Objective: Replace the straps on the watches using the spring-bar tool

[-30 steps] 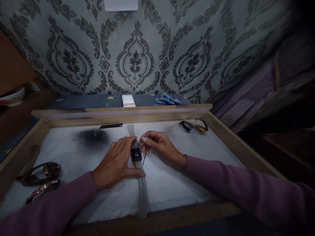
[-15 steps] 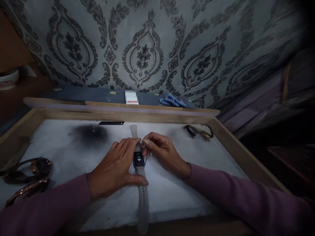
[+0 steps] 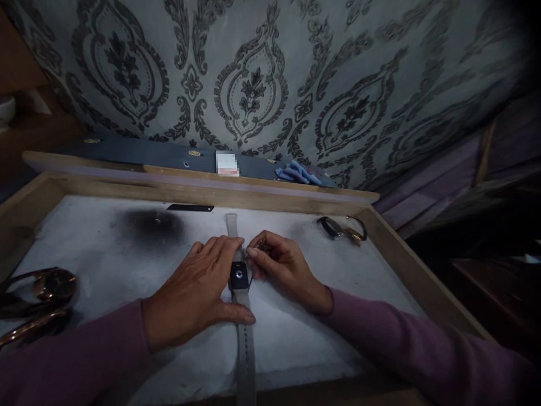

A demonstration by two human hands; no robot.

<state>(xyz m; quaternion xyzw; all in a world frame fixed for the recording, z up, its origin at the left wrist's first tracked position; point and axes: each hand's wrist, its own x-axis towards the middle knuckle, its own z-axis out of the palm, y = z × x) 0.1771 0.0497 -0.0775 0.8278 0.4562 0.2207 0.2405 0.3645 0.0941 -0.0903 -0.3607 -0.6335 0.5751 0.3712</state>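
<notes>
A smartwatch with a pale grey strap lies back up on the white board, its dark case (image 3: 239,275) showing a round sensor. My left hand (image 3: 196,287) spans it from the left, fingertips at the upper strap and thumb pressed on the lower strap (image 3: 246,349), steadying it. On the other side my right hand (image 3: 281,265) is closed in a pinch just right of the case's upper edge. Between thumb and forefinger sits a small thin metallic item, mostly hidden by the fingers; its kind is unclear. A thin dark line runs beside the case's right edge.
Wristwatches (image 3: 54,285) lie at the left, and more watches (image 3: 344,228) at the back right. A dark flat strip (image 3: 190,208) rests near the tray's wooden back rim (image 3: 270,189). Behind it are a blue cloth (image 3: 298,172) and a blurred-out small box (image 3: 227,163).
The view has shifted slightly, so the left-hand watches sit further left. My right fingers have drawn a little closer together at the case; my left hand keeps its place on the watch.
</notes>
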